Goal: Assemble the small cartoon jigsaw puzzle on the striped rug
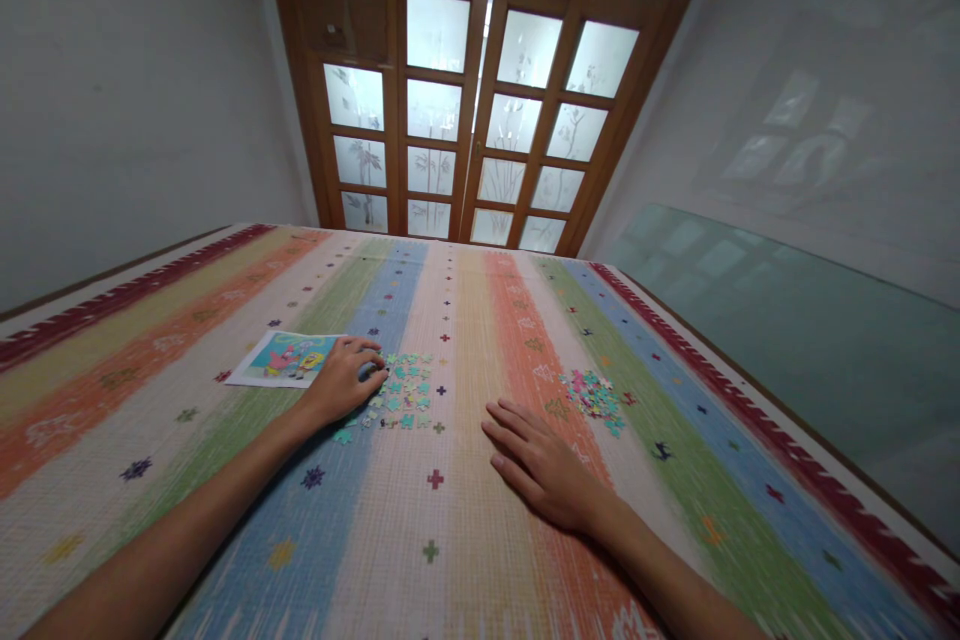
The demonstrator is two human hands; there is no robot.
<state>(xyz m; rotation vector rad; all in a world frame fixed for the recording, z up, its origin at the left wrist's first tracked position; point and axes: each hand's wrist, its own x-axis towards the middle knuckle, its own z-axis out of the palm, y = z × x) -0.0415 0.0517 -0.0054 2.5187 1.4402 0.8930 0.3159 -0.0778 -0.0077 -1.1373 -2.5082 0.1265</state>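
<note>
My left hand (347,379) rests at the left edge of loosely arranged jigsaw pieces (409,388), its fingers bent and thumb apart from them. Its fingertips touch or hover just over the nearest pieces; I cannot make out any piece held in them. Under and beside that wrist lies a printed picture sheet (281,358) with a pink and a yellow cartoon figure, partly covered by the hand. My right hand (544,465) lies flat on the cloth, fingers stretched out and holding nothing. To its upper right is a heap of mixed jigsaw pieces (594,398).
A striped, multicoloured cloth (465,520) covers the wide table. Beyond it stand wooden doors (480,100) with frosted panes. A greenish glass-like panel (787,340) leans along the right wall, and a plain wall rises on the left.
</note>
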